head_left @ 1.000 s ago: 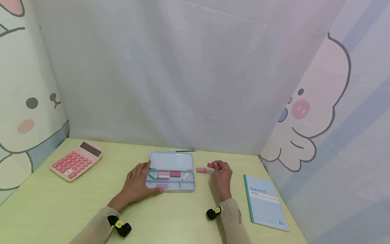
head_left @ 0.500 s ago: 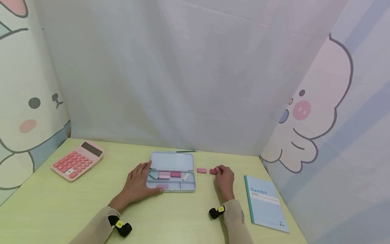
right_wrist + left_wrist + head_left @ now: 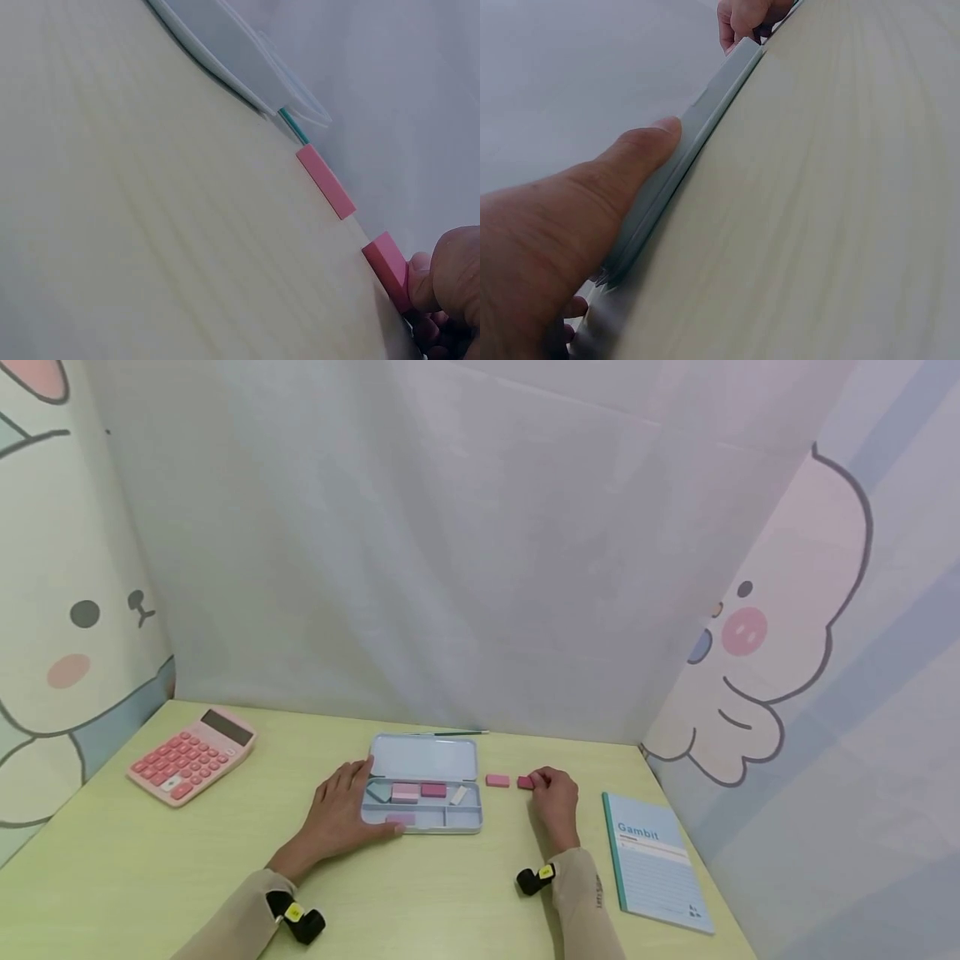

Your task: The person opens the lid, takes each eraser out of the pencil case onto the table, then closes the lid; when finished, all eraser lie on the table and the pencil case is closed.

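Note:
A pale blue pencil case lies with its lid raised at the back. My left hand rests on its left end, thumb against the front wall in the left wrist view and fingers spread along the left side. To the right of the case, my right hand pinches a dark pink rectangular block by its right end, low at the tabletop. Just left of that, a lighter pink block lies apart from it. Inside the case are pink blocks, a white piece and a teal piece.
A thin dark green stick lies behind the case. On the far left is a pink calculator. A light blue notebook lies at the right, near the table's edge. A pale curtain hangs behind the table.
My right hand has come down and slightly right, bringing the dark pink block beside the lighter one; it has barely moved in the last half second. My left hand has stayed at the case.

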`<state>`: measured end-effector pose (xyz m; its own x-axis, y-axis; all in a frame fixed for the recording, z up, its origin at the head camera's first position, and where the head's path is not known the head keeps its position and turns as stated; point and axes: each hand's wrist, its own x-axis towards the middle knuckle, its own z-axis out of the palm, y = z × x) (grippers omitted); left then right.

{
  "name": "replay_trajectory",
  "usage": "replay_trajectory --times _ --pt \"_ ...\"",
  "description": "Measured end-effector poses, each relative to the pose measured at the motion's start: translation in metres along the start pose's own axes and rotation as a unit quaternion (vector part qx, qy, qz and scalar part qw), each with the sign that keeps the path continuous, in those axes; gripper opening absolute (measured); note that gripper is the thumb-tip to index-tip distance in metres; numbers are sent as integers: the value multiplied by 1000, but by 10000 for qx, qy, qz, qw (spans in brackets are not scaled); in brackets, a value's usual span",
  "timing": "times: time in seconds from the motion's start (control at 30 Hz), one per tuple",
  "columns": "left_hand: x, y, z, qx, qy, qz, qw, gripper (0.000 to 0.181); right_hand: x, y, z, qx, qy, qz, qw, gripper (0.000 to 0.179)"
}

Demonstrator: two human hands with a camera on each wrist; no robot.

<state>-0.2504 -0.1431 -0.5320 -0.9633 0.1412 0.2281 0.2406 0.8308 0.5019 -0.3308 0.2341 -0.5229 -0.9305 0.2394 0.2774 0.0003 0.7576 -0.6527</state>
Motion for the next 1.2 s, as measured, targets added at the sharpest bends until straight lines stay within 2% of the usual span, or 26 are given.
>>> replay_trajectory --times 0.43,0.6,0.97,1.2 --pt "1 1 0 -6 11 25 10000 129 0 2 1 17 39 44 10000 15" --pt "1 -1 1 28 31 29 10000 129 -2 1 2 29 196 -119 9997 16" --pt "1 -1 1 19 -24 4 10000 129 -5 5 6 315 408 35 9987 16" --pt "1 -1 1 18 -67 -19 10000 129 -5 4 6 641 735 45 9952 22"
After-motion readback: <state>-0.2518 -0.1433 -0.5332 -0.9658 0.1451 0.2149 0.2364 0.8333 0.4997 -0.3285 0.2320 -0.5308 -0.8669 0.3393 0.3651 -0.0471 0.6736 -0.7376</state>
